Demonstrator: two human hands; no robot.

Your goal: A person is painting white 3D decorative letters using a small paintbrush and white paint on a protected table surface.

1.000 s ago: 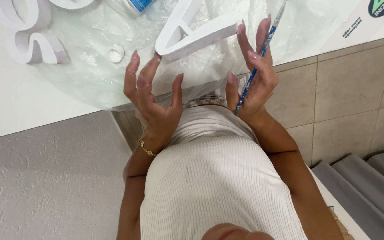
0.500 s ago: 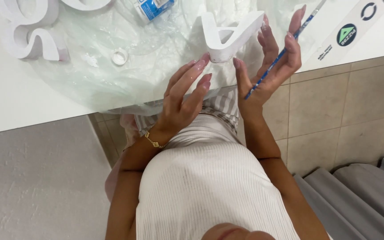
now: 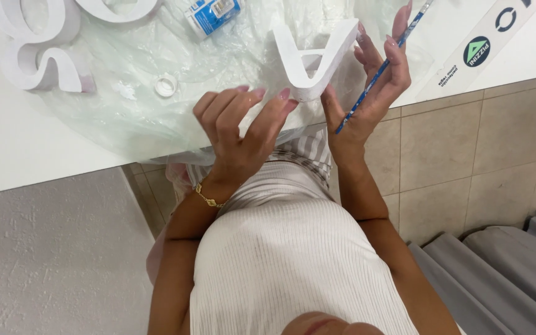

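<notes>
Between both hands (image 3: 243, 124), white letter (image 3: 314, 59).

A white desk (image 3: 7, 155) runs across the top, its near edge slanting from lower left up to the right. Below that edge, beige square floor tiles (image 3: 466, 142) with pale grout spread to the right. A rough grey textured surface (image 3: 51, 260) fills the bottom-left corner. Grey folded fabric (image 3: 504, 273) lies at the bottom right. Light is even and soft.
</notes>
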